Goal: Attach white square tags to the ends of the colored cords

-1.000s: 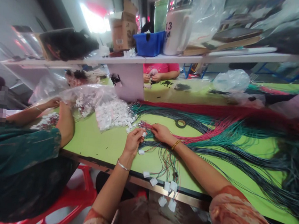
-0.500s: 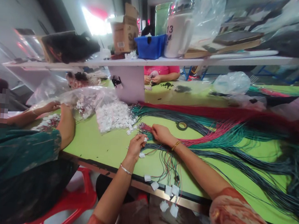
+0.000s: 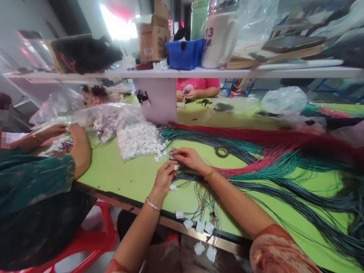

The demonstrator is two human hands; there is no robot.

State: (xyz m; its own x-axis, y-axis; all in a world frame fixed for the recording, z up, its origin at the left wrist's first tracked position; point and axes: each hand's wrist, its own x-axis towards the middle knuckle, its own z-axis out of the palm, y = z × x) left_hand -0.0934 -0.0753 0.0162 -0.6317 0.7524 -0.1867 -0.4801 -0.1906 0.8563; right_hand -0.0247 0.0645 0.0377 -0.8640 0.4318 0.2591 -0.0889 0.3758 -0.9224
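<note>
My left hand (image 3: 164,178) is closed in a pinch on a small white connector (image 3: 175,167). Just to its right and slightly farther back, my right hand (image 3: 189,157) has its fingertips on the metal-tipped ends of the red wires (image 3: 171,152); whether it grips one is too small to tell. Green wires (image 3: 258,171) and dark wires (image 3: 260,189) run from near my hands to the right. Beside my left wrist lies another white connector (image 3: 173,187). Thin wires with white connectors (image 3: 200,227) hang over the table's front edge.
A bag of white connectors (image 3: 137,139) lies back left; a tape roll (image 3: 222,152) sits behind my right hand. A shelf (image 3: 117,76) holds a blue bin (image 3: 183,55) and a mug (image 3: 216,39). Co-workers sit at left (image 3: 21,182) and across (image 3: 199,85).
My right hand has moved left to the wire tips, its fingers more extended. My left hand has shifted slightly, still pinching the white connector.
</note>
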